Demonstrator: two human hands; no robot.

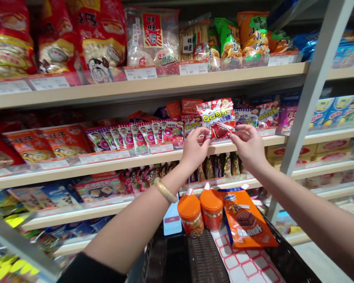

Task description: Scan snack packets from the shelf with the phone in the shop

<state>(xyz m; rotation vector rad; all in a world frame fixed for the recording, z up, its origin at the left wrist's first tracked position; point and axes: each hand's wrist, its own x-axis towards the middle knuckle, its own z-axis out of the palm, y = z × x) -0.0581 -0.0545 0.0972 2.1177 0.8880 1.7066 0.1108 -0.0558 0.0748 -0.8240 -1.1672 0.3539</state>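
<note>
A red and white bag of gummy candy [217, 118] is held up in front of the middle shelf, its printed face toward me. My left hand [196, 146] pinches its lower left corner, and my right hand [247, 144] pinches the lower right one. A gold bracelet [165, 190] circles my left wrist. Behind the bag stands a row of similar small candy bags [147, 135], partly hidden by it and my hands.
Below my arms a dark basket [156, 255] holds two orange-lidded jars [190, 216], an orange snack pouch [249, 220] and a phone [172, 218]. Larger snack bags [103, 43] line the upper shelf [194, 80]. A grey post [308, 98] rises on the right.
</note>
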